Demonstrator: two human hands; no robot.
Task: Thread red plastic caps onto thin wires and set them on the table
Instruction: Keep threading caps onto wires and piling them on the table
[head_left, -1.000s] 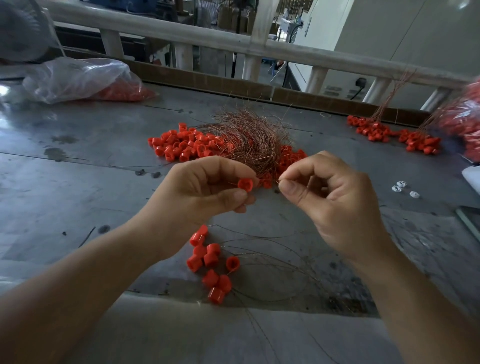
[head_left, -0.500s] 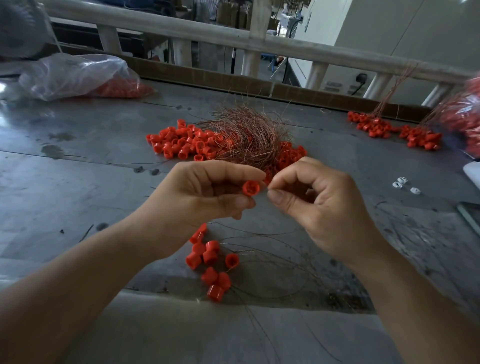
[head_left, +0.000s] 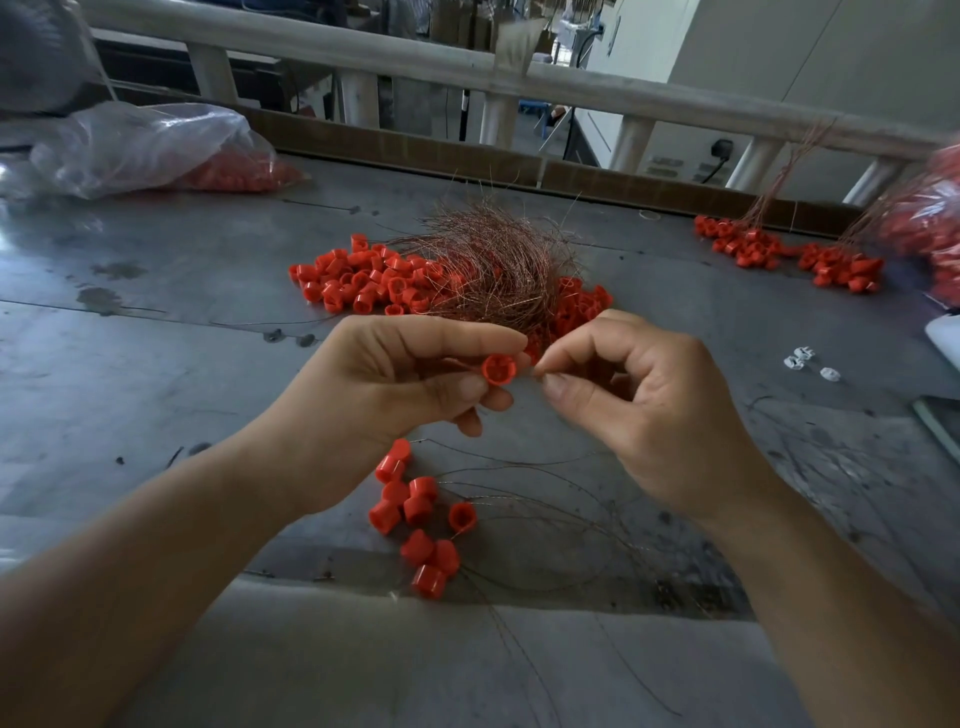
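Head view: the left hand (head_left: 395, 384) pinches 1 red cap (head_left: 498, 369) between thumb and forefinger, its open mouth turned toward the right hand (head_left: 639, 410), likely so the hole can be aimed at. The right thumb and forefinger close on a wire (head_left: 534, 371) end, barely visible, right at the cap. Loose caps (head_left: 363, 280) and the wire tangle (head_left: 493, 260) lie just beyond, within reach; threaded caps (head_left: 421, 519) rest near the table (head_left: 156, 415) edge. No readable writing.
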